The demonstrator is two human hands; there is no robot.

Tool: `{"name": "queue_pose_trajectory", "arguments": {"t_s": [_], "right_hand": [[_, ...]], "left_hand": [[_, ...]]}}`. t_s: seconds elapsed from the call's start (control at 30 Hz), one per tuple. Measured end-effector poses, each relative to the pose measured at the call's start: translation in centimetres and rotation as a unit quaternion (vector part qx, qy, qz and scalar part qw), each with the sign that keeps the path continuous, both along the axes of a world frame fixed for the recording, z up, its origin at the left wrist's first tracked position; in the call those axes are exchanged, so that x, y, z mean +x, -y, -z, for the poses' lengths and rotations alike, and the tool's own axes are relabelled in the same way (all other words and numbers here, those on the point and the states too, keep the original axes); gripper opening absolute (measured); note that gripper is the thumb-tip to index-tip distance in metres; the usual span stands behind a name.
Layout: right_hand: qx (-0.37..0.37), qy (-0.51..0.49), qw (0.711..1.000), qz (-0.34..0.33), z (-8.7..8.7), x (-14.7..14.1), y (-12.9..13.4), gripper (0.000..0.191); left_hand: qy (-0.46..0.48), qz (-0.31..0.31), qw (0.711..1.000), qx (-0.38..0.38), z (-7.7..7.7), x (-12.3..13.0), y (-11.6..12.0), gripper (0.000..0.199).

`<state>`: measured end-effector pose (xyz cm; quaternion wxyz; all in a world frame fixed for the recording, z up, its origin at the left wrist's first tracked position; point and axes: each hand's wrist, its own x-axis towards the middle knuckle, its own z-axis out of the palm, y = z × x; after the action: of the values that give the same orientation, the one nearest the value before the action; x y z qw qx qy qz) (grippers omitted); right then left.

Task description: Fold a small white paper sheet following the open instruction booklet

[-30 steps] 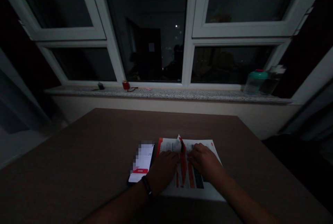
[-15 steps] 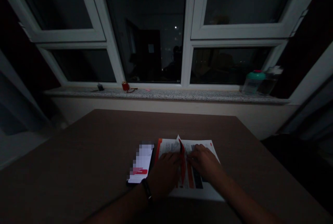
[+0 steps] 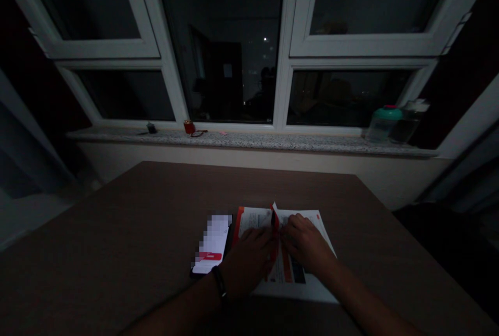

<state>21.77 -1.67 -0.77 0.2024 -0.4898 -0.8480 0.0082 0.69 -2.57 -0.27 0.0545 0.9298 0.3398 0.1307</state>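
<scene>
A red-and-white piece of folded paper [image 3: 275, 217] stands partly upright between my hands, its tip pointing away from me. My left hand [image 3: 251, 253], a dark band at its wrist, closes on it from the left with bent fingers. From the right, my right hand [image 3: 306, 240] pinches its near part; the fingertips are partly hidden. Beneath both hands lies a printed sheet [image 3: 296, 292] with orange and dark blocks. Just left of my left hand is a phone [image 3: 213, 237], its screen lit.
The brown table [image 3: 156, 206] reaches toward the windowsill [image 3: 249, 141]. On the sill stand a small red jar [image 3: 189, 127], a small dark bottle [image 3: 151, 128] and a clear jug with a green top [image 3: 384, 124]. A window with white frames rises behind.
The raised paper has shifted slightly right, and its tip now leans differently. My left fingers have moved a little right with it. The right hand stays nearly in place.
</scene>
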Motion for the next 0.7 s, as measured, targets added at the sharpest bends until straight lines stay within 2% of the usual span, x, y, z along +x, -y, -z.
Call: {"name": "queue_pose_trajectory", "arguments": {"t_s": [0.23,0.4,0.47,0.53,0.7], "right_hand": [[0.048,0.018,0.998,-0.024,-0.4,0.0,-0.2,0.022],[0.081,0.03,0.994,-0.072,-0.7,0.1,-0.3,0.053],[0.084,0.03,0.993,-0.079,-0.7,0.1,-0.4,0.058],[0.086,0.026,0.993,-0.074,-0.7,0.2,-0.5,0.055],[0.074,-0.02,0.996,-0.035,-0.8,0.5,-0.6,0.029]], "left_hand": [[-0.019,0.023,1.0,0.008,0.0,-0.1,0.0,0.043],[-0.004,0.043,0.999,0.004,-0.3,-0.4,-0.2,0.043],[-0.006,0.048,0.999,0.001,-0.4,-0.5,-0.3,0.041],[-0.007,0.046,0.999,-0.007,-0.5,-0.5,-0.3,0.038],[0.003,0.014,1.0,-0.008,-0.9,-0.7,-0.1,0.037]]}}
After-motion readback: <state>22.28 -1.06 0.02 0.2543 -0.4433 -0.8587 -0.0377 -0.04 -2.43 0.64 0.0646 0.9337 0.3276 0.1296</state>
